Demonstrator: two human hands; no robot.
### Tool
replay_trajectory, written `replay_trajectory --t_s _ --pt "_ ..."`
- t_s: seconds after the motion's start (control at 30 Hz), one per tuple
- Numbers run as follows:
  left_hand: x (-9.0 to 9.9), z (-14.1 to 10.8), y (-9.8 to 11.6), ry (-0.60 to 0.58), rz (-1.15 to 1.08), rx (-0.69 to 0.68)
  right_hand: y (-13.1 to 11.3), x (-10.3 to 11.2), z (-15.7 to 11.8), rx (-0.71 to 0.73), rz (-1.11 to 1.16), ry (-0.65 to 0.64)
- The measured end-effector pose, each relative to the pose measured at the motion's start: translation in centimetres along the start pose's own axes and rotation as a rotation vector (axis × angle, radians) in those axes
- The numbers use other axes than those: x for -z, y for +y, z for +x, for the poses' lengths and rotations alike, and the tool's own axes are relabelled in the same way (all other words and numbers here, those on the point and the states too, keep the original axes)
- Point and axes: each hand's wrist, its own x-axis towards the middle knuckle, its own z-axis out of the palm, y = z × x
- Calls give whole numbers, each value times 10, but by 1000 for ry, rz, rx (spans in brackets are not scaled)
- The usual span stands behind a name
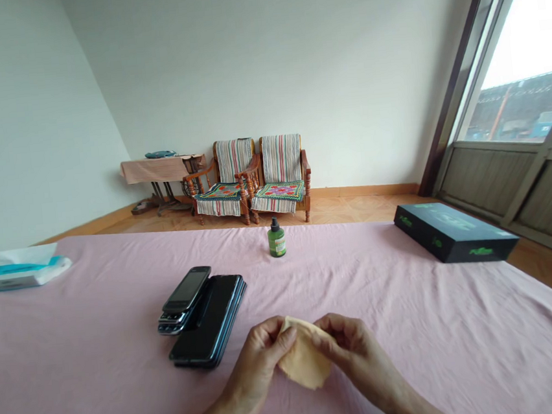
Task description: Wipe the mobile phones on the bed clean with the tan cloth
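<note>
Between my two hands hangs a thin yellow-tan cloth [306, 361], soft-looking, with an uneven lower edge. My left hand [265, 351] pinches its upper left corner between thumb and fingers. At the upper right edge, my right hand [348, 343] holds it in the same kind of pinch. To the left of my hands lies a stack of large dark smartphones [209, 324]. Smaller old mobile phones [186, 290] are piled against and partly over that stack. Beyond the cloth stands a small green bottle [277, 241] with a black top.
A pink sheet [128, 390] covers the surface in front of me. A black box [454, 232] with green print sits at the right, and a tissue pack [23, 273] at the far left. Two wooden chairs [280, 174] and a cloth-covered table [160, 169] stand by the back wall.
</note>
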Motion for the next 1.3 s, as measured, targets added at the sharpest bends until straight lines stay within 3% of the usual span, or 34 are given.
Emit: replay_trajectory --t_s 0.13,0.33,0.47,0.67,0.83,1.0,1.1,1.3 --pt "2 1 -1 38 -43 12 2 -2 1 -12 59 -18" --pt "0 0 -1 -11 -57 24 2 -2 2 -36 101 18" --pt "-1 1 -1 66 -70 -7 6 -2 4 -75 72 43" --pt "5 2 1 235 -173 -4 17 2 9 -97 -77 186" --pt "8 3 -2 238 -212 -13 14 2 21 4 -164 260" --pt "12 4 -9 226 -208 17 0 -1 69 173 -365 265" --pt "20 9 -18 231 -174 -8 2 1 118 300 -518 395" --pt "35 16 -31 199 52 -30 24 -5 221 308 -539 537"
